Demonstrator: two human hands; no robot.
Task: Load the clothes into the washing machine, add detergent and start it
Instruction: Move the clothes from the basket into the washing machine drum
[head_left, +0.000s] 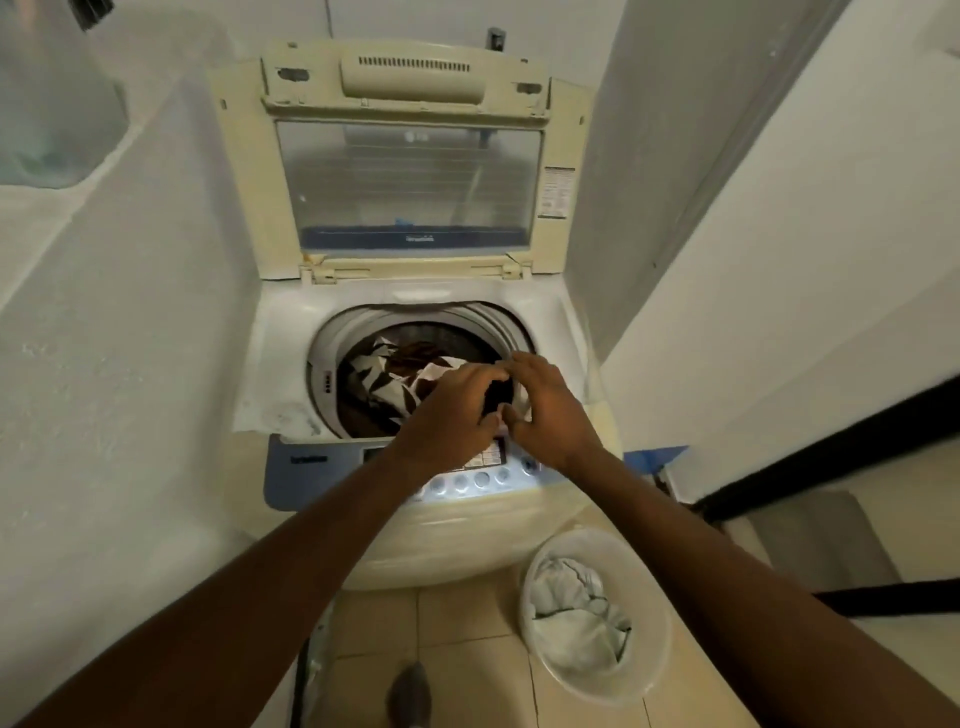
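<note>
One washing machine (283, 340), one lid (410, 176), one left hand (452, 413), one right hand (553, 410), one dark item (497, 397), one basket (652, 616), one pale cloth (571, 608).

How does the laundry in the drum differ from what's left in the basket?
The drum load is brown-and-white patterned; the basket cloth is plain pale grey. The drum load sits inside the washer; the basket cloth lies in the white basket on the floor. Both are crumpled.
</note>
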